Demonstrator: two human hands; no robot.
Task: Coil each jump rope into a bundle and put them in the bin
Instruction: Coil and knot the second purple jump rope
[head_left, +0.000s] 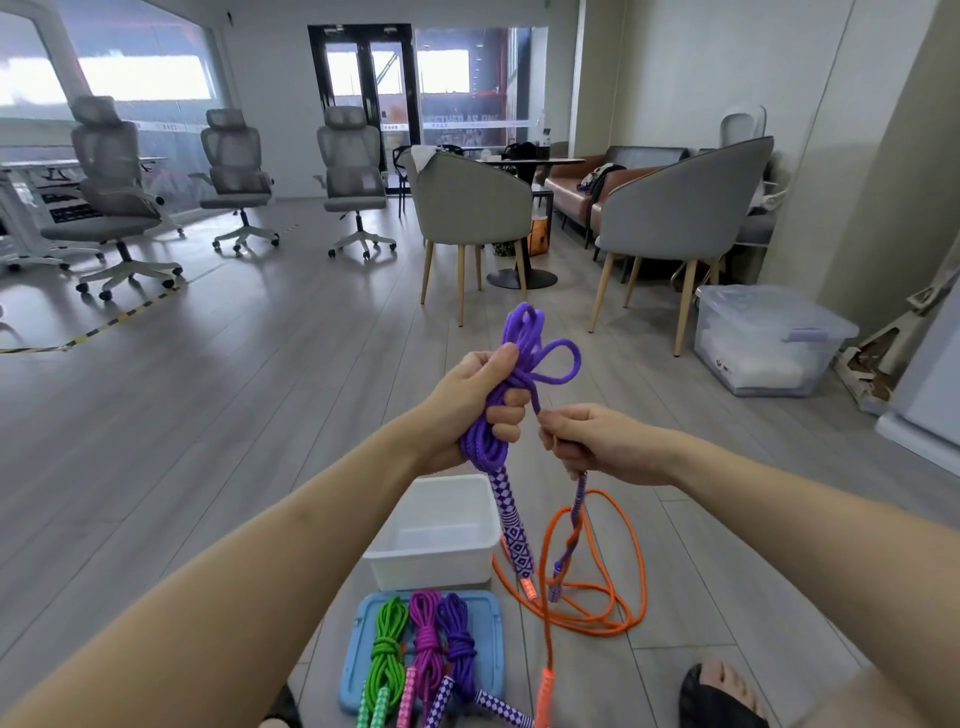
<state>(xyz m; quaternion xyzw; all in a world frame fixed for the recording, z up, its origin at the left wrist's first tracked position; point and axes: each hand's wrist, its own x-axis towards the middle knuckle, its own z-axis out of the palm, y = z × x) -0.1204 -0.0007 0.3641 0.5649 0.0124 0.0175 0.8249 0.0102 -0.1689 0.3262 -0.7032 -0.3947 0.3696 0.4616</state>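
Note:
My left hand (480, 402) is closed around a folded purple jump rope (524, 343), its loops sticking up above the fist and one patterned handle (514, 525) hanging below. My right hand (597, 441) pinches the rope's free end, with the second purple handle (569, 540) dangling under it. Below my hands stands the white bin (441, 561), with nothing in it. An orange jump rope (623, 587) lies loose on the floor to its right. Three coiled bundles, green (387, 649), magenta (426, 639) and purple (460, 644), rest on a blue lid (358, 654).
My sandalled foot (719, 696) is at the lower right. A clear lidded storage box (769, 343) sits by the right wall. Grey armchairs (467, 208) and a round table stand ahead, office chairs (353, 171) further left. Yellow-black tape (104, 327) marks the floor.

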